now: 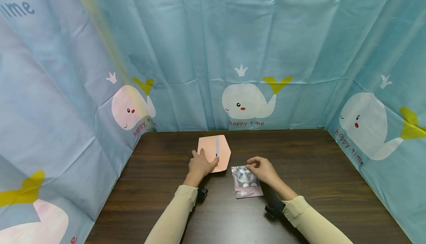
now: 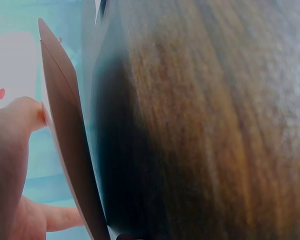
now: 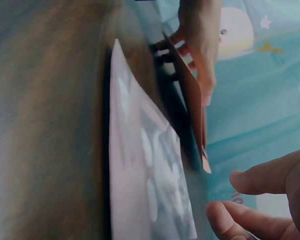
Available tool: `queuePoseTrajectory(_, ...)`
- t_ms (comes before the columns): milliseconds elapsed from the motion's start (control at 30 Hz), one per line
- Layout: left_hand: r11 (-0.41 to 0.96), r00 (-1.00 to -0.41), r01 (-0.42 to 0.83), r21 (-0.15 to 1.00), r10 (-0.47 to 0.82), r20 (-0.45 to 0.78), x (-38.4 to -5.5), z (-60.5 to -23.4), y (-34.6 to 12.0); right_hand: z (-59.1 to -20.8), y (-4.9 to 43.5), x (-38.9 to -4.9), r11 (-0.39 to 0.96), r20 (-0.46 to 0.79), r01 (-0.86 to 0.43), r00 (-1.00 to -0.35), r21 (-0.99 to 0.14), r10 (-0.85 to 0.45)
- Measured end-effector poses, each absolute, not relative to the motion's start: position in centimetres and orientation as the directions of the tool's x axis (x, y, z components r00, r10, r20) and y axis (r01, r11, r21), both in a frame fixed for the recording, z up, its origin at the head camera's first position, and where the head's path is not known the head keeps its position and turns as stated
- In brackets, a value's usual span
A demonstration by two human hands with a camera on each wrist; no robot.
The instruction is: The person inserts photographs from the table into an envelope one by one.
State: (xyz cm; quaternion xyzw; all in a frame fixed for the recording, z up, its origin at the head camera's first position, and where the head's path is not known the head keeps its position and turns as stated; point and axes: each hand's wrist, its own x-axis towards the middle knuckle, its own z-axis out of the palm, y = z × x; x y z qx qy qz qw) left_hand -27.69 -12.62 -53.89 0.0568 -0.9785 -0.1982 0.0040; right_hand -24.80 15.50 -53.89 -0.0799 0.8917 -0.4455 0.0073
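Observation:
My left hand (image 1: 200, 165) grips a peach-pink paper envelope (image 1: 206, 143), its thumb on the top face and its fingers at the left edge. A pointed flap faces right, and a narrow pale blue-grey strip (image 1: 217, 144) crosses the envelope. In the left wrist view, the envelope (image 2: 65, 120) stands a little off the table. Just to its right lies a card with a grey-and-white kitten picture (image 1: 245, 179). Over that card's upper right corner hovers my right hand (image 1: 261, 168). In the right wrist view, its thumb and index finger are apart, with nothing between them.
Underneath is a dark brown wooden table (image 1: 159, 199). Blue curtains (image 1: 186, 100) printed with whales enclose its back and sides. Dark wrist devices sit under the left (image 1: 202, 193) and right (image 1: 274, 210) cuffs.

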Motion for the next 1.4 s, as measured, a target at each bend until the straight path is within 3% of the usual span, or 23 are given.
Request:
queuePoseTrajectory(700, 0.913, -0.994, -0.1, 0.395, -0.106, -0.005, -27.8, -54.3, -12.8, -55.4, 18.3, -20.3, 0.758, 0.028, -0.067, -0.998, -0.649, -0.065)
queuePoseTrajectory(1100, 0.916, -0.994, -0.092, 0.391, -0.109, 0.022, -27.8, -53.9, -12.8, -55.3, 17.4, -20.3, 0.85, 0.05, -0.094, -0.996, -0.518, -0.079)
queuePoseTrajectory(1400, 0.908, -0.993, -0.102, 0.407, -0.117, 0.013, -27.5, -54.0, -12.8, -55.3, 17.0, -19.9, 0.846, 0.036, -0.089, -0.996, -0.525, -0.083)
